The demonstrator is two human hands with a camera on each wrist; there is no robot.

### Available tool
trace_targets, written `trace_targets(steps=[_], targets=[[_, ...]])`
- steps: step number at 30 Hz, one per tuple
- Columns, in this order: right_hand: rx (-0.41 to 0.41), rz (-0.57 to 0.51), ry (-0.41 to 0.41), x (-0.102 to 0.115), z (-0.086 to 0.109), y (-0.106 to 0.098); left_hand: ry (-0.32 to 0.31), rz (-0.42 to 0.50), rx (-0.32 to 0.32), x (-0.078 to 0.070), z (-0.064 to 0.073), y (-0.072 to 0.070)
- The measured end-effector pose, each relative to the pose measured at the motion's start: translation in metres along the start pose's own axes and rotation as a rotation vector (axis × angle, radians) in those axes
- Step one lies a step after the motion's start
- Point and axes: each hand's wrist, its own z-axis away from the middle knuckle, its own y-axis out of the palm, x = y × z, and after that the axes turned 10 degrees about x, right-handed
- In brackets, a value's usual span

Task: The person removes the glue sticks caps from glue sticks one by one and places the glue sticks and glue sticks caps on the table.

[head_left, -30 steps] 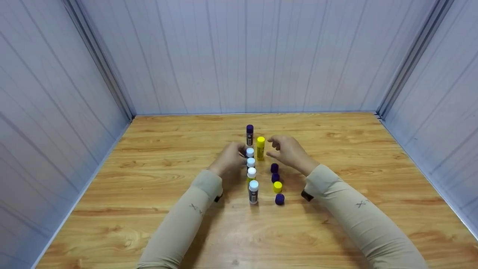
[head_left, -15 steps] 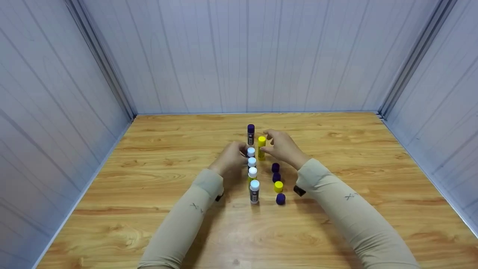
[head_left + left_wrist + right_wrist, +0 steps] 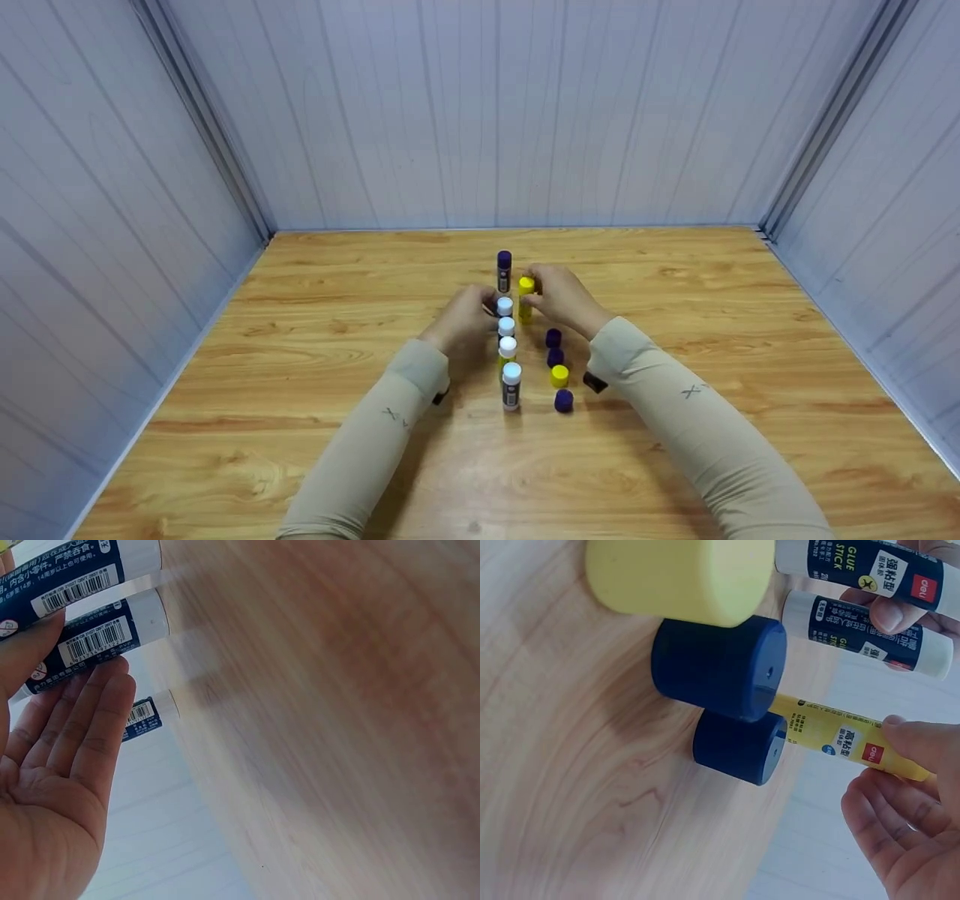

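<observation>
In the head view, several glue sticks stand upright in a column with their white ends up. My left hand (image 3: 466,311) grips the farthest of these, a navy glue stick (image 3: 94,641), thumb on one side and fingers on the other. Just right of it stands a yellow glue stick (image 3: 844,741) with its yellow cap on. My right hand (image 3: 566,296) pinches this yellow stick near its capped end, as the right wrist view shows. Behind both is a navy glue stick with a dark cap (image 3: 504,260).
Loose caps sit in a row right of the column: a dark blue cap (image 3: 553,337), another dark blue cap (image 3: 555,358), a yellow cap (image 3: 559,376) and a nearer dark blue cap (image 3: 564,400). Pale panel walls (image 3: 480,112) enclose the wooden table (image 3: 337,270).
My right hand has moved left to the yellow glue stick, its fingers closing around the upper part. The left hand has stayed on its navy glue stick.
</observation>
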Motion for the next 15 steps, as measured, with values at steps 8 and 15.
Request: trace_targets(steps=[8,15], targets=[[-0.042,-0.006,-0.022,-0.002,0.01,-0.005,0.016,-0.057,0.005,-0.002,-0.002,0.0],[-0.122,-0.062,-0.053,-0.003,0.022,-0.014,0.003,-0.126,0.02,-0.002,0.001,-0.005]])
